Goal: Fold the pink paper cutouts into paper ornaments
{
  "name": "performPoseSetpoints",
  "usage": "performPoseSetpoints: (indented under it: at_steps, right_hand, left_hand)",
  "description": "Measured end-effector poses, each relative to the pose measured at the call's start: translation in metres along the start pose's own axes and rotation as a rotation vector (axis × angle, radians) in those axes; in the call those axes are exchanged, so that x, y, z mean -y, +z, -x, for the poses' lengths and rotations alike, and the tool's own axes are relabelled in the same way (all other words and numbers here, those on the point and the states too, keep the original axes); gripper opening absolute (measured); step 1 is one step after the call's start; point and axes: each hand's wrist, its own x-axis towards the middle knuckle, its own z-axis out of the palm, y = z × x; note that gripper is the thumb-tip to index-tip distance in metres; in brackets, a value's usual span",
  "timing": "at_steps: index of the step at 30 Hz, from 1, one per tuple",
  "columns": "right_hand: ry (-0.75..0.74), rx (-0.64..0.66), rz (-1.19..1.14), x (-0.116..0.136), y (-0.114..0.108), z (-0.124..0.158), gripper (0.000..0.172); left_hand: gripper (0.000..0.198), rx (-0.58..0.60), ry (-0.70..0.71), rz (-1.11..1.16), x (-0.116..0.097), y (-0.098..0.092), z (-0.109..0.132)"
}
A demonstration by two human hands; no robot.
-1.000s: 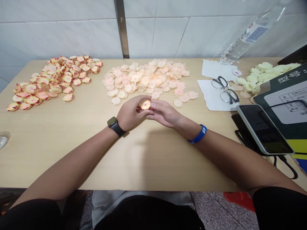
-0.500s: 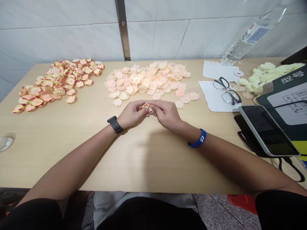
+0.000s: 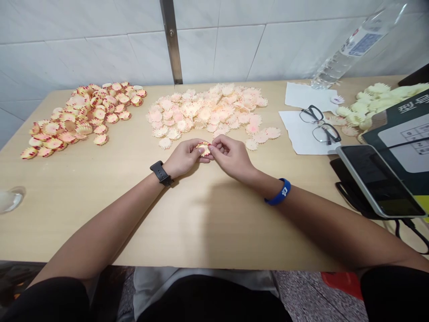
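Over the middle of the desk (image 3: 161,232), someone's two bare hands are meeting around a small cream flower piece (image 3: 204,150) with red-edged petals. The left hand (image 3: 182,158) is grasping it from the left, its thumb pressing on the near side and its fingers curling beneath. The right hand (image 3: 236,157) is pinching the right edge of the piece between thumb and bent fingers. A black watch (image 3: 161,173) is circling the left wrist, and a blue wristband (image 3: 279,192) is circling the right.

Just beyond the hands, a wide heap of pale pink petal discs (image 3: 208,109) is spreading across the far part of the desk. To the far left, a pile of red-edged flowers (image 3: 67,120) is lying in a slanting band, and a clear cup (image 3: 10,201) is standing at the left edge, partly cut off from view.

Over on the right, eyeglasses (image 3: 326,133) are resting on white paper (image 3: 293,136), with a water bottle (image 3: 351,49) standing behind them. Pale green petal pieces (image 3: 372,102) are lying at the far right, and nearer, a phone (image 3: 382,181) is leaning at a slant beside a dark green box (image 3: 398,120).
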Motion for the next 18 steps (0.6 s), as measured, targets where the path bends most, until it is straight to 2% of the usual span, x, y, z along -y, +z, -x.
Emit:
performPoseSetpoints:
  at_steps: [4, 8, 12, 18]
  right_hand:
    - [-0.020, 0.007, -0.025, -0.0002, -0.0005, 0.0014, 0.017]
    - [-0.072, -0.021, 0.015, 0.0017, -0.0015, 0.0043, 0.017]
    - [-0.068, -0.027, -0.032, 0.0018, -0.0024, 0.0035, 0.019]
    - [-0.025, -0.007, -0.073, 0.0016, -0.0030, 0.0010, 0.017]
  left_hand:
    - [0.020, -0.003, -0.001, -0.082, -0.0002, 0.0003, -0.0004]
    - [0.024, -0.040, 0.032, -0.157, -0.0016, 0.0027, 0.0018]
    - [0.029, -0.062, 0.018, -0.084, -0.0031, 0.0036, 0.0032]
    - [0.028, -0.005, -0.024, 0.031, -0.0044, 0.0030, 0.0035]
